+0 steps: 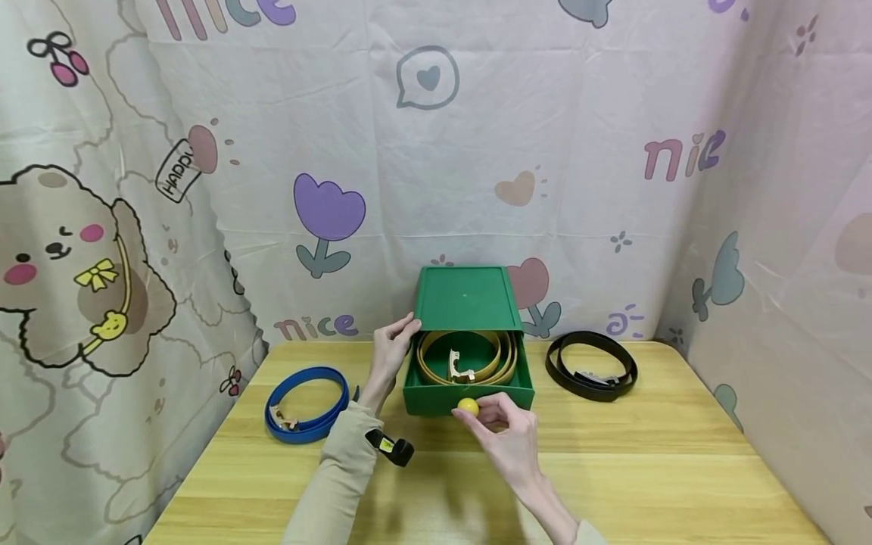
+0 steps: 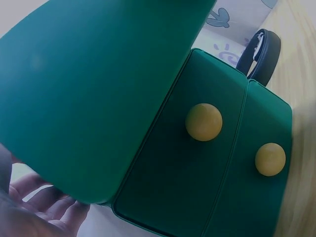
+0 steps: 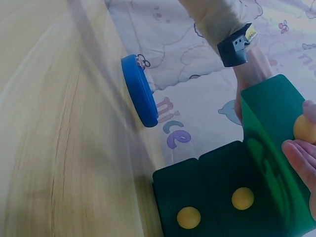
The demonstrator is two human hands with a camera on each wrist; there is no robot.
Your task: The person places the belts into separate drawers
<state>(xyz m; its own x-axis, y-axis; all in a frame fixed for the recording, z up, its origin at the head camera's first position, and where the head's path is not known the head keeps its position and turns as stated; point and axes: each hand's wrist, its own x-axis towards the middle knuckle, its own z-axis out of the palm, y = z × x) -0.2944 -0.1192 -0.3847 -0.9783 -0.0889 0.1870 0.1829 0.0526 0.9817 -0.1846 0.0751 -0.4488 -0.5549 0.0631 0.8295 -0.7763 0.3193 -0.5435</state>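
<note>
A green drawer cabinet [image 1: 465,299] stands at the back of the table. Its top drawer [image 1: 415,401] is pulled out toward me and holds a coiled yellow-brown belt [image 1: 487,371] with a metal buckle. With thumb and fingers my right hand [image 1: 509,435] pinches the round yellow knob [image 1: 468,406] on that drawer's front. My left hand [image 1: 390,352] rests its fingers against the cabinet's upper left side. The left wrist view shows the drawer's green side [image 2: 94,98] close up. Below it, two drawer fronts are closed, with yellow knobs [image 2: 204,122].
A coiled blue belt [image 1: 303,436] lies on the wooden table [image 1: 647,484] to the left of the cabinet. To its right lies a coiled black belt [image 1: 579,389] with a silvery buckle. A printed white cloth [image 1: 436,174] hangs behind and along both sides.
</note>
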